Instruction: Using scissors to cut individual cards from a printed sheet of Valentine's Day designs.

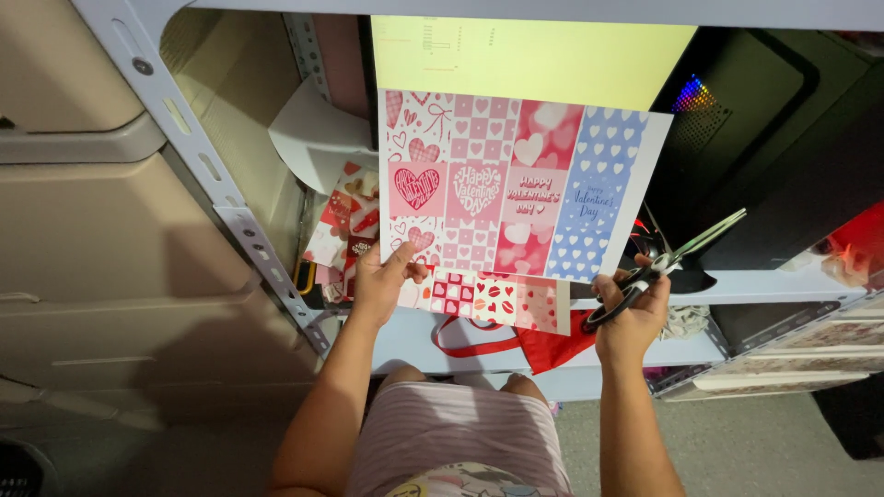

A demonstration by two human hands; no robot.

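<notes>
My left hand (pixel 385 279) grips the lower left corner of a printed sheet (pixel 516 184) covered with pink, red and blue heart-pattern strips, held up in front of me. A second sheet with small heart and lip squares (pixel 497 302) sits just behind its bottom edge. My right hand (pixel 631 317) holds a pair of black-handled scissors (pixel 672 262) at the sheet's lower right corner, blades slightly apart and pointing up to the right. A pale yellow sheet (pixel 534 55) shows above the printed one.
A grey metal shelf upright (pixel 212 175) stands at left beside beige boxes (pixel 92 230). A red bag with a strap (pixel 543 345) lies on the shelf (pixel 737 287) below the sheet. A black case with coloured lights (pixel 737 110) sits at right. More printed papers (pixel 345 221) are tucked at left.
</notes>
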